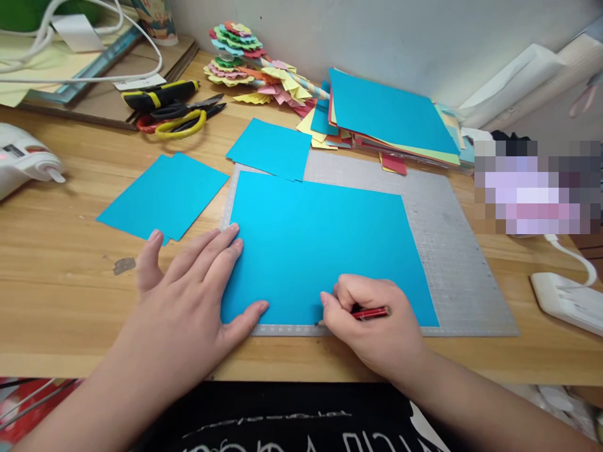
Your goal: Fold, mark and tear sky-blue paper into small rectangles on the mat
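A large blue sheet of paper [325,245] lies flat on a grey cutting mat [464,251] with scale marks along its edges. My left hand [198,282] is spread open, its thumb and fingertips resting on the left part of the sheet. Gripped in my right hand [377,320] is a short red pencil [372,312], its tip at the sheet's bottom edge, near the mat's printed scale. Smaller blue paper pieces [164,194] lie to the left of the mat, and another blue piece [271,147] overlaps the mat's top left corner.
Scissors [181,122] and a black and yellow cutter [160,95] lie at the back left. A white glue gun [26,160] is at the left edge. Behind the mat sit paper flowers [235,53] and a stack of coloured paper [391,113]. A white power strip [565,301] lies right.
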`<state>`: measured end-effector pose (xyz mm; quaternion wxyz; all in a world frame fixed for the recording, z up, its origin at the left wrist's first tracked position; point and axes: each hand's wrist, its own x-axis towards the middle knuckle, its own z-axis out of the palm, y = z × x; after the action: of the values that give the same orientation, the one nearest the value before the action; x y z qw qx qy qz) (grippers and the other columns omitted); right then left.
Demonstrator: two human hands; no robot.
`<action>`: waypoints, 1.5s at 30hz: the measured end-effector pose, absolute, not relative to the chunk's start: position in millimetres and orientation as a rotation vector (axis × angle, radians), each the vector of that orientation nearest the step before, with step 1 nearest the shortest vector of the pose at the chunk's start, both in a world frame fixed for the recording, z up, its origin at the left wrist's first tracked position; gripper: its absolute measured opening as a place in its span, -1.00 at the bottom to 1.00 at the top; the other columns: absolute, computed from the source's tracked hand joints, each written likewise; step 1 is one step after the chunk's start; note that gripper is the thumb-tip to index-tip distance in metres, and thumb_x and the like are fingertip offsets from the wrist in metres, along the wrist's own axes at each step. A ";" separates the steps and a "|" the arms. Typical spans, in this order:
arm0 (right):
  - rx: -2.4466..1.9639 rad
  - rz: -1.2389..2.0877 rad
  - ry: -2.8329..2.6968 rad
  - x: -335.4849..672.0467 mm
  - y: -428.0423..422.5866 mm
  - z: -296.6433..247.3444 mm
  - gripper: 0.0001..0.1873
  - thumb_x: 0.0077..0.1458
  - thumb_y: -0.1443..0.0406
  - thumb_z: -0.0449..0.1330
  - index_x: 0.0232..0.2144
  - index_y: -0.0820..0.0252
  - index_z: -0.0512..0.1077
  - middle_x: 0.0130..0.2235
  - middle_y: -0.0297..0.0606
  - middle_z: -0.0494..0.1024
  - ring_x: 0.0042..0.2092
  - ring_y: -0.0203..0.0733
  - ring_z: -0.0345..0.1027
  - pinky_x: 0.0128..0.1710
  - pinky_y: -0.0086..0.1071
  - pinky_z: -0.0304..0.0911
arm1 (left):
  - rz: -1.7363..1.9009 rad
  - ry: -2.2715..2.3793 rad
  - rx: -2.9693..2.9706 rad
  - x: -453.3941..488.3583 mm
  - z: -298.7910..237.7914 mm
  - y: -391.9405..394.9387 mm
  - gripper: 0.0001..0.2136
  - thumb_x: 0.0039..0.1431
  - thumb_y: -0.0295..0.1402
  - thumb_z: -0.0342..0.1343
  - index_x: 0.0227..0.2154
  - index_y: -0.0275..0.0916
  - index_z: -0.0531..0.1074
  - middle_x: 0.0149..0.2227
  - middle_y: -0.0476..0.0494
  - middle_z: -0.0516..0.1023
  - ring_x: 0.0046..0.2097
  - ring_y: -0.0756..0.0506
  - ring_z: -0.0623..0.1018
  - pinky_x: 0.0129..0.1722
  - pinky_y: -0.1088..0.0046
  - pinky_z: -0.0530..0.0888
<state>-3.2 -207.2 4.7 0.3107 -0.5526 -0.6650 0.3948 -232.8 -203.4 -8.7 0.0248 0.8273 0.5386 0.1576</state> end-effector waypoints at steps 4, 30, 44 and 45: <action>-1.451 1.024 -1.777 -4.2 -207.7 4.6 -0.58 0.03 0.41 0.08 -0.64 0.11 -0.12 -0.63 -0.49 -0.05 -0.58 -0.40 -0.16 -0.61 -0.41 -0.16 | 0.474 1.667 2.555 -233.5 -8.8 -203.5 -0.44 0.19 -0.02 -0.01 0.14 -0.27 0.24 0.28 -0.28 0.23 0.29 -0.32 0.24 0.34 -0.04 -0.06; -1.571 1.092 -1.745 -8.1 -201.1 10.4 -0.61 -0.01 0.37 0.07 -0.69 0.11 -0.08 -0.66 -0.50 -0.02 -0.60 -0.41 -0.15 -0.63 -0.45 -0.17 | 0.466 1.623 2.567 -234.2 -9.6 -203.0 -0.39 0.17 -0.04 0.03 0.16 -0.37 0.21 0.29 -0.37 0.21 0.30 -0.34 0.20 0.31 -0.06 -0.06; -1.553 1.078 -1.753 -8.3 -201.1 9.1 -0.62 0.00 0.38 0.06 -0.68 0.11 -0.08 -0.66 -0.50 -0.02 -0.59 -0.41 -0.14 -0.63 -0.45 -0.15 | 0.490 1.640 2.621 -233.8 -9.6 -203.6 -0.40 0.18 -0.02 0.00 0.13 -0.38 0.24 0.24 -0.41 0.29 0.24 -0.38 0.29 0.29 -0.17 -0.17; -1.552 1.073 -1.749 -8.2 -201.6 8.9 -0.62 0.00 0.38 0.06 -0.68 0.11 -0.08 -0.66 -0.51 -0.01 -0.59 -0.41 -0.14 -0.63 -0.46 -0.15 | 0.492 1.641 2.622 -233.9 -9.6 -203.6 -0.40 0.17 -0.02 0.01 0.14 -0.38 0.24 0.24 -0.40 0.29 0.24 -0.38 0.29 0.29 -0.17 -0.17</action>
<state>-8.2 -201.6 8.9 0.2806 -0.5791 -0.6524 0.4004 -233.9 -203.6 -9.6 0.0051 0.8372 0.5239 0.1570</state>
